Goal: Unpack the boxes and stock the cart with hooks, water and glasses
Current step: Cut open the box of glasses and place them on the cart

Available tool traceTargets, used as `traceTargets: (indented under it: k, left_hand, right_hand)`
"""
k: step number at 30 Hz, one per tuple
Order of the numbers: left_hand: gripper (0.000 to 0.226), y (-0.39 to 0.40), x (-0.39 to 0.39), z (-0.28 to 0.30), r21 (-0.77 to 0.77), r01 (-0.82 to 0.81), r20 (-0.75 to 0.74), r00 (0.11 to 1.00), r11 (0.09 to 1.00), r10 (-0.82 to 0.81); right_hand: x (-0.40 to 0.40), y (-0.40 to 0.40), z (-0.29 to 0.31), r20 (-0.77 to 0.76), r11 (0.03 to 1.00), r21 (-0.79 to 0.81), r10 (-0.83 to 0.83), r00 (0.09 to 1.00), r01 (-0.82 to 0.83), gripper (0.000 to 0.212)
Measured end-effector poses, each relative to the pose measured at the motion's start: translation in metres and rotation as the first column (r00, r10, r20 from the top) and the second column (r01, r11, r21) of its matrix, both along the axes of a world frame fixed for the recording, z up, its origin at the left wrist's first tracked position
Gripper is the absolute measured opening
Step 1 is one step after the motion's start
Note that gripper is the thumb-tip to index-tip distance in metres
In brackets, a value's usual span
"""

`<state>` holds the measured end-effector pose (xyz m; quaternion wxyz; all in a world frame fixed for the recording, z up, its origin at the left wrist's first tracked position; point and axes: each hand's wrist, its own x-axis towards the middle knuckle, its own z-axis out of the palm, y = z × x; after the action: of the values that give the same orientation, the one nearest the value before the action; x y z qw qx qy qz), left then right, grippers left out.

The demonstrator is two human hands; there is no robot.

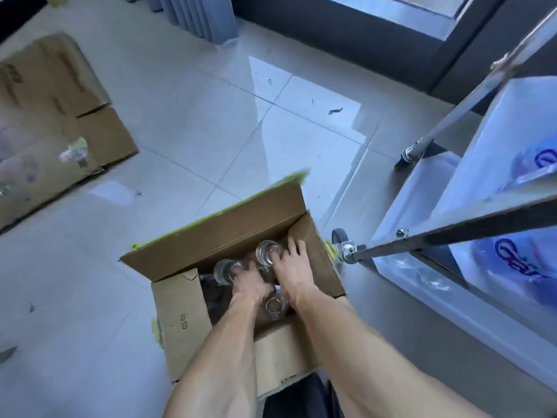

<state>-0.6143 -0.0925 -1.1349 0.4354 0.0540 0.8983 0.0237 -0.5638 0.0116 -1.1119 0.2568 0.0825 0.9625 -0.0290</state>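
Note:
An open cardboard box [217, 236] with green tape on its flaps stands on the floor below me. Inside are clear drinking glasses. My left hand [248, 282] reaches in and grips one glass [224, 270] at its rim. My right hand [291, 267] lies over another glass [266, 251], fingers curled round it. A third glass [275, 306] stands between my wrists. The metal cart [452, 233] stands at the right, with packs of water bottles [524, 260] on its shelves.
A flattened cardboard box [60, 122] lies on the tiled floor at the left. A cart caster [340, 244] sits close to the box's right side. Dark wall and window frame run along the top right. Small scraps lie on the tiles.

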Motion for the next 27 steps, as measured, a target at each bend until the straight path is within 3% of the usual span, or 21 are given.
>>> traceTargets:
  k: [7, 13, 15, 17, 20, 25, 27]
  left_hand:
    - [0.081, 0.008, -0.006, -0.003, -0.057, -0.096, 0.067, 0.993, 0.994, 0.099]
    - [0.083, 0.013, -0.006, 0.000, -0.066, -0.221, 0.074, 0.971, 0.973, 0.226]
    - [0.074, 0.009, -0.002, 0.011, -0.022, -0.242, 0.008, 0.970, 0.970, 0.243]
    - [0.060, 0.006, 0.004, 0.021, 0.011, -0.216, -0.158, 0.964, 0.976, 0.215]
    - [0.045, 0.001, 0.015, 0.031, 0.026, -0.179, -0.338, 0.924, 0.984, 0.177]
    - [0.052, 0.002, 0.028, 0.026, -0.013, -0.374, -0.276, 0.893, 0.927, 0.356]
    - [0.055, 0.001, 0.031, 0.021, -0.001, -0.364, -0.291, 0.891, 0.931, 0.348]
  right_hand:
    - [-0.004, 0.005, -0.009, 0.018, 0.997, -0.051, 0.062, 0.998, -0.061, 0.061]
    - [-0.024, 0.006, -0.004, -0.063, 0.991, -0.133, 0.010, 0.998, -0.018, 0.050]
    - [-0.033, 0.010, 0.000, -0.054, 0.986, -0.161, 0.045, 0.998, -0.053, 0.054]
    - [-0.039, 0.015, 0.006, -0.039, 0.983, -0.173, 0.061, 0.997, -0.067, 0.057]
    - [-0.042, 0.017, 0.005, -0.024, 0.986, -0.150, 0.075, 0.997, -0.078, 0.049]
    - [-0.032, 0.007, -0.005, -0.013, 0.993, -0.041, 0.109, 0.994, -0.110, 0.073]
    - [-0.030, 0.002, -0.011, -0.058, 0.996, -0.033, 0.084, 0.995, -0.086, 0.069]
